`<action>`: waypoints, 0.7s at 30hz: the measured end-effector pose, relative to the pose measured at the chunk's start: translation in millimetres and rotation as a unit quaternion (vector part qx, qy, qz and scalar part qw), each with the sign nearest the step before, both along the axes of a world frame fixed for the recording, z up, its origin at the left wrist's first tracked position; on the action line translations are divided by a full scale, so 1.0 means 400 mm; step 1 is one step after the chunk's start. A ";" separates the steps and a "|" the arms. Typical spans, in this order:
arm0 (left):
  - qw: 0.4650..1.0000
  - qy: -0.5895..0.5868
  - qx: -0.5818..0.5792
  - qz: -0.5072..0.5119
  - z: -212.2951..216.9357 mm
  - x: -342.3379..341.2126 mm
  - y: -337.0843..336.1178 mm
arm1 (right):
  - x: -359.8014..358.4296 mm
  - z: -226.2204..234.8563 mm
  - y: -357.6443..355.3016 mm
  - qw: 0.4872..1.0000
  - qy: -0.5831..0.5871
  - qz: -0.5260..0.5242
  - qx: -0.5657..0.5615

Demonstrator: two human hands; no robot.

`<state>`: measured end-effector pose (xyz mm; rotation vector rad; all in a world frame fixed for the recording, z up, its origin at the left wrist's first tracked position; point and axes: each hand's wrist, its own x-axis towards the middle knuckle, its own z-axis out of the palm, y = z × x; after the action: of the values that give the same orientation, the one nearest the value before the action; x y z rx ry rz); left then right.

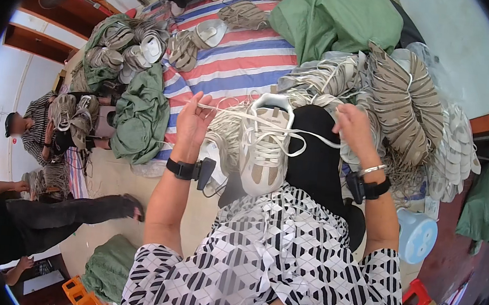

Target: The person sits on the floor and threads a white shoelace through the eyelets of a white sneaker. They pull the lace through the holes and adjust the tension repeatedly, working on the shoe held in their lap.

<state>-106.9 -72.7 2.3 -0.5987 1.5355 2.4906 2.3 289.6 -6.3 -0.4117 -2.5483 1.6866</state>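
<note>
A beige and white sneaker (263,154) rests on my lap, its toe toward me and its opening facing away. White shoelace (270,140) crosses its tongue in rows, with loose loops near the top. To the left of the shoe, my left hand (194,121) pinches one lace end, pulled out in a nearly straight line. My right hand (354,129) is raised on the right with its fingers curled around the other lace end, which sags in a loop between hand and shoe. The fingertips of the right hand are partly hidden.
Bundled shoe uppers (405,100) are heaped at my right, beside a blue stool (416,235). A bunch of white laces (227,130) lies left of the shoe. Ahead are a striped sheet (235,63) and a green sack (336,20). Other people sit or walk at the left and far side.
</note>
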 end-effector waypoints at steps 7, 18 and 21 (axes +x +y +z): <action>0.978 0.113 0.165 0.059 -0.088 -0.079 -0.239 | -0.019 -0.001 -0.158 0.996 0.076 0.031 0.026; 0.852 0.271 -0.390 -0.223 -0.061 0.115 0.086 | 0.006 -0.023 -0.181 0.935 0.151 0.123 0.297; 0.854 0.225 -0.391 -0.257 -0.014 0.133 0.123 | 0.007 -0.015 -0.171 0.930 0.149 0.149 0.301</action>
<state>-53.7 -23.6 -3.4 0.3516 2.4795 1.5934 4.9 221.2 -12.4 0.2620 -2.7891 0.8368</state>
